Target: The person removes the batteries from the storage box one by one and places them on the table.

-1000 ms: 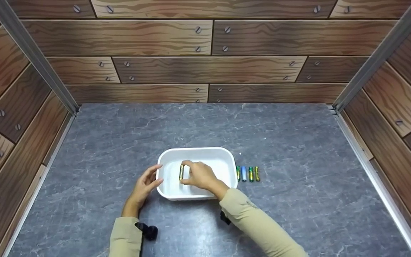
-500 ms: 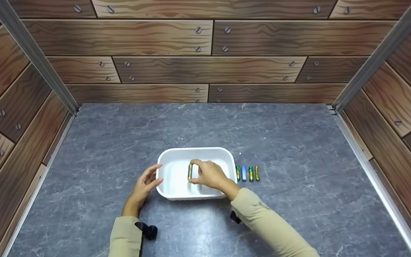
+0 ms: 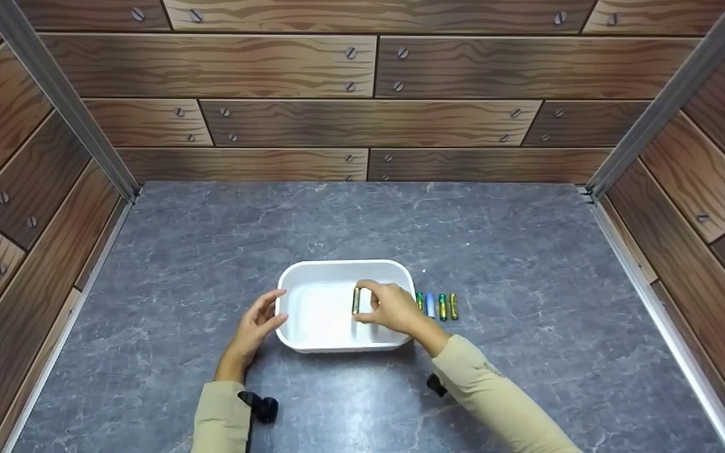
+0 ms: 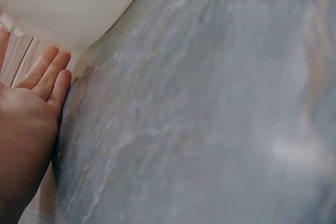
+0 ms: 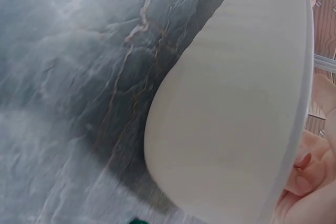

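Observation:
A white rectangular container (image 3: 321, 336) sits on the table in the head view. Over it, my right hand (image 3: 394, 309) pinches a slim gold-and-dark battery (image 3: 355, 301) by its ends, between thumb and finger. My left hand (image 3: 255, 326) rests against the container's left end, thumb and index fingertips over the rim. Its other fingers (image 4: 46, 80) lie fairly straight near the outer wall in the left wrist view. Just right of the container lie a partly hidden green battery (image 3: 420, 302), a blue battery (image 3: 430, 306), a green-and-gold battery (image 3: 442, 307) and a gold battery (image 3: 454, 306).
The grey marbled table (image 3: 211, 245) runs back to a wood-patterned wall (image 3: 362, 123). Similar walls with metal edging stand at left and right. In the right wrist view the container's outer wall (image 5: 226, 103) blocks much of the scene.
My right hand has moved rightward over the container, carrying the battery with it. My left hand stays at the left end, and the row of batteries has not moved.

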A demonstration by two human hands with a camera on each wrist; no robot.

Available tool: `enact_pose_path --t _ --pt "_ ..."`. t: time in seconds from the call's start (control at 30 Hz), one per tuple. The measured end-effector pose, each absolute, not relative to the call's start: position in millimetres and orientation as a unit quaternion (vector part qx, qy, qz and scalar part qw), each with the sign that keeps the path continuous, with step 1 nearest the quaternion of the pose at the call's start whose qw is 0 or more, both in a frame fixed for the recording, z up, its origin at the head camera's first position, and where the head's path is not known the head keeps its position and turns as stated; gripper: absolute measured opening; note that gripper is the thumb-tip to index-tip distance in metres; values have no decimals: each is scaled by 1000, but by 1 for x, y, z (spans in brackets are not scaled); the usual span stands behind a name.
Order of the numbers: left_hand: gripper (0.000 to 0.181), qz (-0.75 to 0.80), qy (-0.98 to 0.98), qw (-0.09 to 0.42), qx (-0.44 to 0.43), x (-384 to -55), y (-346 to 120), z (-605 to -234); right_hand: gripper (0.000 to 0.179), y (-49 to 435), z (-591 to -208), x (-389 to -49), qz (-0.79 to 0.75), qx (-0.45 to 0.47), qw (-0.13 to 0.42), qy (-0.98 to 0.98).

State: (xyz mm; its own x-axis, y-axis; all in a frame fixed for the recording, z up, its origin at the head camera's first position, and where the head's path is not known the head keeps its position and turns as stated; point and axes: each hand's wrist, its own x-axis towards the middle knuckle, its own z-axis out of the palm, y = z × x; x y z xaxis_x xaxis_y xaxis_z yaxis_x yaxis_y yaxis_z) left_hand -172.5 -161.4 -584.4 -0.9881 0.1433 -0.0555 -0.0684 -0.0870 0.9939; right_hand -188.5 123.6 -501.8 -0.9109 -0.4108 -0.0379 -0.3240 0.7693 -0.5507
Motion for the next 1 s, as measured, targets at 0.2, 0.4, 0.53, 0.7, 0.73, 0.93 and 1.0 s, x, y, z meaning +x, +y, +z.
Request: enact_pose_path --t 0.2,0.4,0.53,0.7,0.73,0.93,1.0 --pt "52 736 672 76 25 -172 -161 -584 55 138 -499 -185 -281 -195 69 937" --pt "54 742 665 73 33 -172 -161 -584 53 154 -496 -184 -298 -193 60 933" --pt "54 744 663 71 32 -173 -161 -585 53 165 -495 -185 -303 -193 60 931" --pt "53 745 663 70 22 -173 -161 -585 53 173 -493 -185 -300 -200 65 930" --pt "53 743 665 69 23 -173 -161 -585 53 174 -493 -184 -300 -201 67 930" --pt "54 743 665 69 29 -173 -161 -585 53 182 -492 -184 -316 -199 73 925" --pt "54 745 663 70 28 -173 -161 -585 54 186 -492 -183 -323 -198 71 923"
